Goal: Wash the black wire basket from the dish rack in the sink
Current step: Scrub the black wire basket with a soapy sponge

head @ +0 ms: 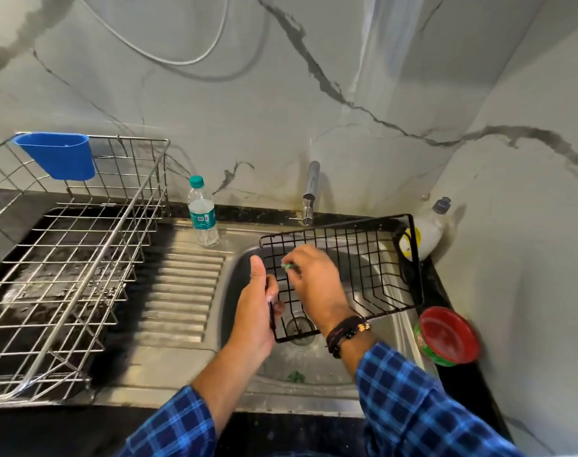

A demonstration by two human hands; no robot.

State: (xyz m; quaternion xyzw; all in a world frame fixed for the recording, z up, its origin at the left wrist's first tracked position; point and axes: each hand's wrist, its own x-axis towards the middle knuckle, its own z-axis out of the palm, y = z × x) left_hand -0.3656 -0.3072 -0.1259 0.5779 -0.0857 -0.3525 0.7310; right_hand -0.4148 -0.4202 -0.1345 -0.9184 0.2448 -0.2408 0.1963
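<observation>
Head view, left to right. Steel dish rack (76,258) sits at 9 o'clock of the sink (234,301), on the left end of the table (459,384), over a dark tray. A blue plastic cup (58,156) hangs on its far rail, at 11 o'clock. A clear water bottle (202,212) with a green cap stands upright at the back of the ribbed drainboard (182,291), between rack and basin.

Left hand (258,311): thumb up, fingers curled round the near-left rim of the black wire basket (356,268), gripping it. The basket is held over the sink bowl, tilted, its left corner low above the drain (299,328) and its right end raised toward 2 o'clock.

Right hand (314,282) reaches in from 5 o'clock, fingertips pinching a small green scrub pad (287,266) against the basket wires near the far-left corner. Dark bead bands (345,331) on that wrist; both arms in blue check sleeves.

Chrome tap (310,192) stands at 12 o'clock of the bowl, behind the basket — whether water runs, cannot tell.

A white squeeze bottle (429,232) with a grey cap and yellow label stands in the corner at 2 o'clock, partly behind the basket's raised end. A red-and-green round tub (449,334) sits on the table at 4 o'clock, just beside the sink rim. Green scraps lie in the sink at 6 o'clock.
</observation>
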